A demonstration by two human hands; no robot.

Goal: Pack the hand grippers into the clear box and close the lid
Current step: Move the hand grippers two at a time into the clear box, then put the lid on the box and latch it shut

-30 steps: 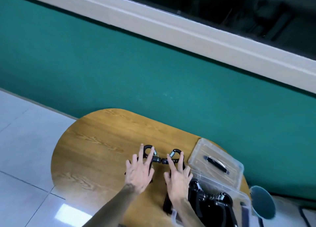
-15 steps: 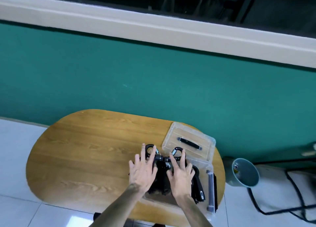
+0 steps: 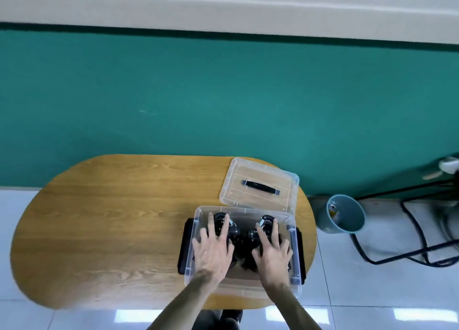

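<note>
Pressing black spring-loaded hand grippers [image 3: 244, 235] down inside clear plastic box [image 3: 294, 245] with left hand [image 3: 213, 251] and right hand [image 3: 272, 254], fingers spread flat. Remaining: fitting clear handled lid [image 3: 259, 184], lying just behind box.

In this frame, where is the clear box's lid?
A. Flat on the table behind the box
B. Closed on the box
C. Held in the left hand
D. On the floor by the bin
A: the lid lies flat on the table, beyond the clear box, black handle up; both hands are inside the box.
</note>
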